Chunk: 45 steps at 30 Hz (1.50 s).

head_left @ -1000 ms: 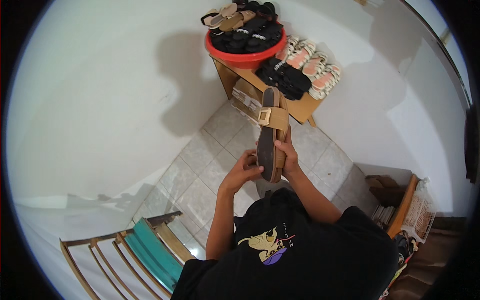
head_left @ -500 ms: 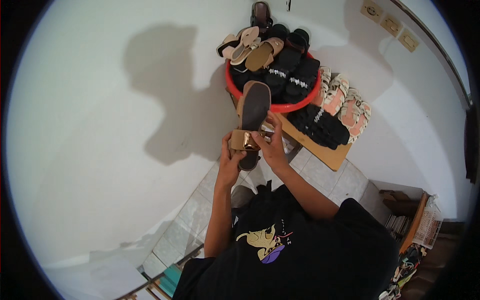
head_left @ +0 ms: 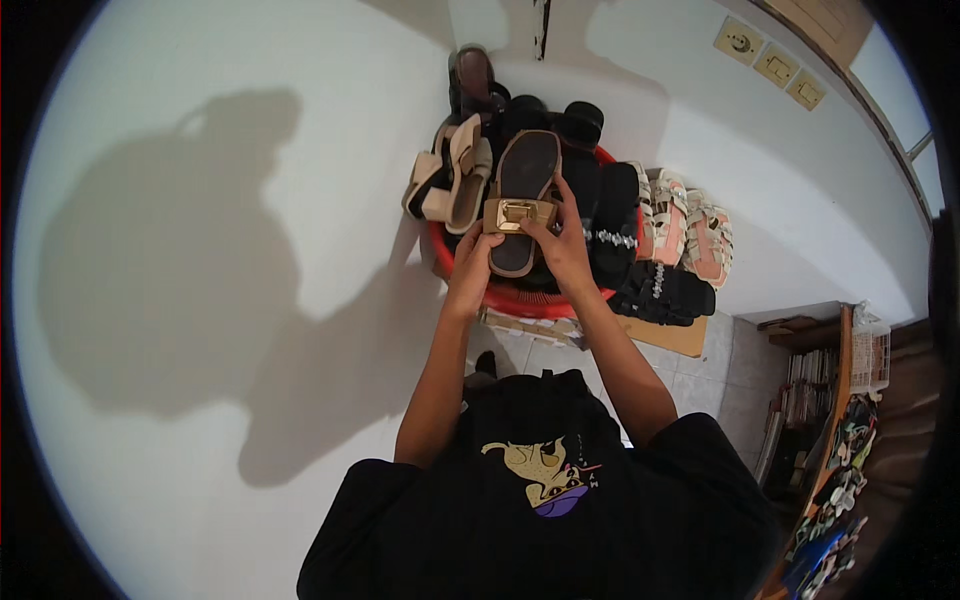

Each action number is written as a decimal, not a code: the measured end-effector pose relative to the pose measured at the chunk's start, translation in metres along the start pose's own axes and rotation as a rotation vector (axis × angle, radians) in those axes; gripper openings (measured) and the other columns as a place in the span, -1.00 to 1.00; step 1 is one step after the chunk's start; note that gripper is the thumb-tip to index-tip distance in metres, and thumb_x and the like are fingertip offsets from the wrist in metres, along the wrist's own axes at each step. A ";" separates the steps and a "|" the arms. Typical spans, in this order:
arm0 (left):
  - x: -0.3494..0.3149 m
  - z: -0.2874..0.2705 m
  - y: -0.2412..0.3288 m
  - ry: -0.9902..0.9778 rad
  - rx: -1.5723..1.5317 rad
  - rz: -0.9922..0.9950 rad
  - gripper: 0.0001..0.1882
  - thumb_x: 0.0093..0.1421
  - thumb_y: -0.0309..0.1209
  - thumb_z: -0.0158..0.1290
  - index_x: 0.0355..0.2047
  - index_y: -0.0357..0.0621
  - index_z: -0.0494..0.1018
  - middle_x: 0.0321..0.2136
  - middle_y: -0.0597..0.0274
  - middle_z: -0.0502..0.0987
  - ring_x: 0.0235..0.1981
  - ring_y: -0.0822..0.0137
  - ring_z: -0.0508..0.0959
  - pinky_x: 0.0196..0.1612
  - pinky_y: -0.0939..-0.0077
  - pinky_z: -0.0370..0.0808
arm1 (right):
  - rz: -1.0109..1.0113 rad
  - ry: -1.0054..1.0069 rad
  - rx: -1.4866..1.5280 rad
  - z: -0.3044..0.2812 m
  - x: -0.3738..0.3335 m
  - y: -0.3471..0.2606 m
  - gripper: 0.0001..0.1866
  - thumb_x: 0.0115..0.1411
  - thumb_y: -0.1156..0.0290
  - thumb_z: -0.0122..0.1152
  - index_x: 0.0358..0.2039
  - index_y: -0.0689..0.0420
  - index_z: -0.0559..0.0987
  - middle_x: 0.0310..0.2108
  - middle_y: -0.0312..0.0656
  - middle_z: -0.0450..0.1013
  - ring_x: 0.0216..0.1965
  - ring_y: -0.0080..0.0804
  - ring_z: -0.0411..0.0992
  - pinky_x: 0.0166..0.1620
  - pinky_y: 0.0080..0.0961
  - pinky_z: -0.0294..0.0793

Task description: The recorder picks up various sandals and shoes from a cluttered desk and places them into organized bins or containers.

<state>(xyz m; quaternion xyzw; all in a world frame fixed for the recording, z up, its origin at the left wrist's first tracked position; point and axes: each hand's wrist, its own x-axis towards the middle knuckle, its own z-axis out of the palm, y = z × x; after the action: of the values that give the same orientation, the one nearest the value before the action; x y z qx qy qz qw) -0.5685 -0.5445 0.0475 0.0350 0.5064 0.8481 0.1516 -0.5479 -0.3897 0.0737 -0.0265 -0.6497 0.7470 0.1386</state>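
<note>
A brown slide sandal (head_left: 528, 165) with a dark footbed, a tan strap and a gold buckle is held between my two hands, its toe end pointing away from me. My left hand (head_left: 470, 272) grips the strap's left side and the heel part. Closed on the strap's right side is my right hand (head_left: 566, 250), its thumb at the buckle. Behind the sandal stands a red basin (head_left: 540, 305) heaped with footwear. Cream heeled sandals (head_left: 470, 185) lie at its left, and black sandals with shiny straps (head_left: 612, 240) at its right.
Cream woven sandals with pink footbeds (head_left: 708, 240) and more black sandals (head_left: 680, 300) rest on a wooden board (head_left: 670, 335) right of the basin. A white wall (head_left: 200, 300) rises on the left. A shelf with papers (head_left: 815, 380) stands at the lower right.
Both hands, still holding the sandal, are now in front of the basin's middle. My view has shifted, and the basin appears lower and closer. The sandal looks more upright.
</note>
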 end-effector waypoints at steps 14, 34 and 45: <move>0.063 -0.039 0.011 -0.012 0.205 0.072 -0.20 0.23 -0.47 0.09 0.40 -0.41 -0.02 0.31 -0.11 0.21 0.26 0.17 0.35 0.32 0.40 0.25 | -0.120 0.205 -0.481 0.058 0.099 0.062 -0.15 0.11 0.31 0.24 0.39 0.29 0.20 0.22 0.32 0.30 0.26 0.15 0.32 0.30 -0.22 0.28; 0.069 -0.055 0.030 -0.139 1.055 0.094 -0.29 0.40 -0.28 -0.01 0.43 -0.27 -0.01 0.32 -0.25 0.27 0.32 -0.05 0.35 0.28 0.27 0.32 | -0.196 0.255 -0.786 0.079 0.108 0.083 -0.17 0.14 0.25 0.19 0.31 0.50 0.18 0.10 0.50 0.17 0.05 0.47 0.33 0.16 0.04 0.39; 0.050 -0.044 0.042 -0.122 1.348 -0.106 -0.50 0.31 -0.23 0.09 0.21 -0.14 0.40 -0.17 -0.12 0.65 -0.09 -0.15 0.62 -0.01 0.04 0.52 | -0.272 0.345 -1.268 0.081 0.096 0.087 -0.20 0.14 -0.02 0.08 0.24 0.34 0.39 0.02 0.10 0.36 -0.01 0.03 0.33 -0.02 -0.11 0.36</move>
<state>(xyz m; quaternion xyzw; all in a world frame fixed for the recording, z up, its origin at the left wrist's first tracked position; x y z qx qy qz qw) -0.6342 -0.5855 0.0577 0.1447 0.9162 0.3348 0.1662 -0.6730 -0.4552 0.0146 -0.1397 -0.9288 0.1816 0.2912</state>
